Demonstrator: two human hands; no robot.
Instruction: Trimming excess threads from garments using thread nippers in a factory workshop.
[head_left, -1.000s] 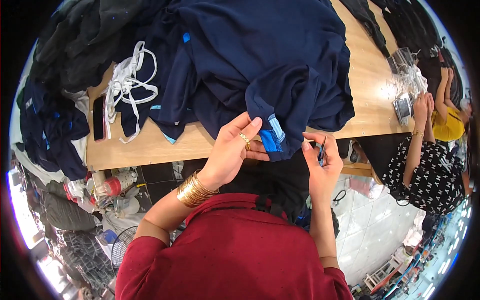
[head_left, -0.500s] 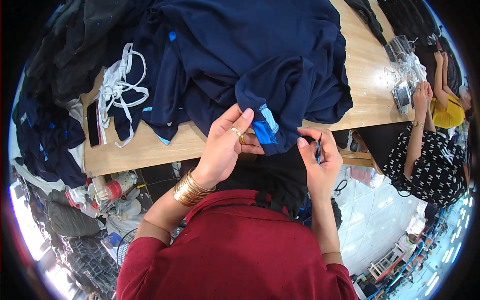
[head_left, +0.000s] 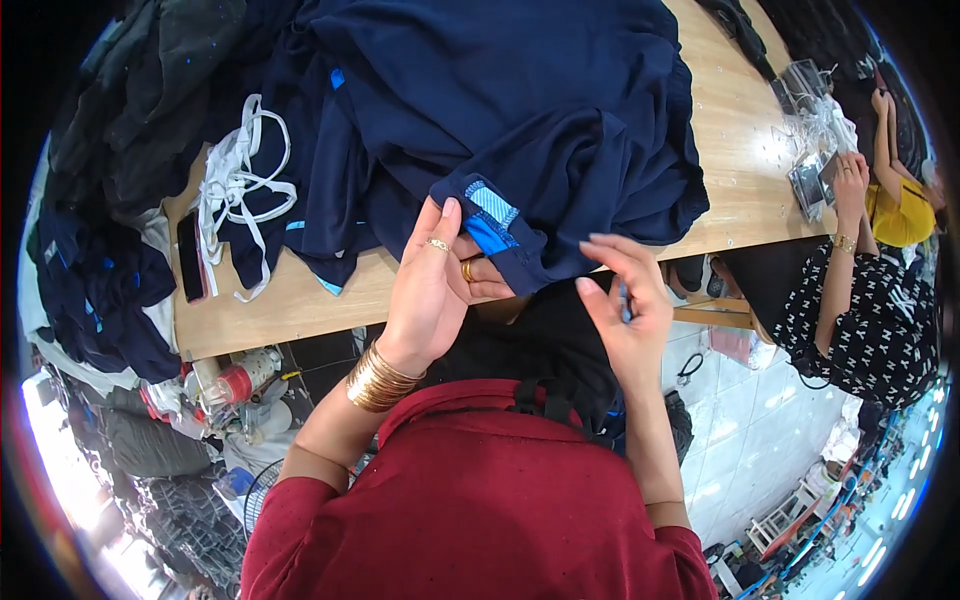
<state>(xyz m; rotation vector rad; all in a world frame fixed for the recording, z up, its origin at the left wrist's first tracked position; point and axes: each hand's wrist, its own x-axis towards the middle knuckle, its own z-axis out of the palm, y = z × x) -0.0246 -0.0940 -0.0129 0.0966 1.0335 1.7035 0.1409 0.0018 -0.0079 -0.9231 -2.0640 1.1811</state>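
A navy garment [head_left: 520, 70] lies heaped on the table, and its near edge is drawn out over the front. My left hand [head_left: 435, 270] is closed on that edge, thumb on top and fingers beneath. Beside the thumb, a bright blue strip and a light-blue striped patch [head_left: 492, 205] show on the held part. My right hand [head_left: 635, 310], a little blurred, is just right of the cloth with thumb and forefinger apart. Small blue thread snips [head_left: 626, 302] sit in its curled fingers, mostly hidden.
White tape [head_left: 245, 185] lies loosely coiled beside a phone [head_left: 190, 255] on the wooden table [head_left: 270, 322]. Dark garments [head_left: 105, 270] pile up at the left. At the right, a person in a patterned black top [head_left: 860, 320] handles clear plastic packets [head_left: 808, 185]; someone in yellow sits beyond.
My left hand has moved left and slightly up, tilting the held edge and its patch. My right hand has come away from the cloth, thumb and forefinger spreading.
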